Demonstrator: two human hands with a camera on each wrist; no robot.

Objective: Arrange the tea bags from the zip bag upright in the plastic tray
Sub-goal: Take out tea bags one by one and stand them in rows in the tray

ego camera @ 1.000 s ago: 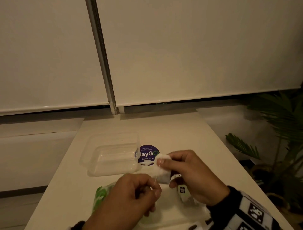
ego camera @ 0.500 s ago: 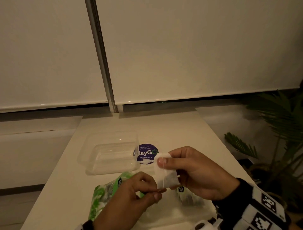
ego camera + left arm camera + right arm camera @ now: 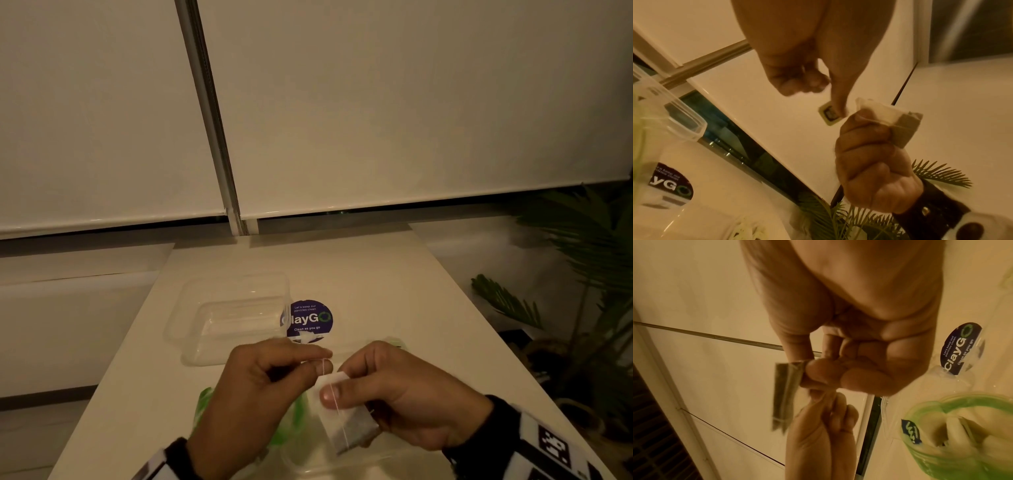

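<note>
I am holding one tea bag point(image 3: 346, 419) above the near end of the white table point(image 3: 394, 294), close in front of me. My right hand point(image 3: 404, 401) is pinching the bag's white top between thumb and curled fingers, so the darker, filled part is hanging tilted toward me. My left hand point(image 3: 260, 387) is pinching the little paper tag point(image 3: 831, 116) between thumb and forefinger, just beside the right hand, and the thin white string point(image 3: 330, 394) is running from that pinch across my right thumb and down the face of the bag. The other left fingers are curling into the palm.

The clear plastic tray point(image 3: 236, 318) is sitting farther out on the table, to the left, with its right edge overlapping a round purple sticker point(image 3: 310, 320). The zip bag point(image 3: 962, 431), green along its rim, is lying on the table under my hands with its mouth gaping, and more pale tea bags are showing inside it. A leafy plant point(image 3: 589, 274) is standing off the table's right side.
</note>
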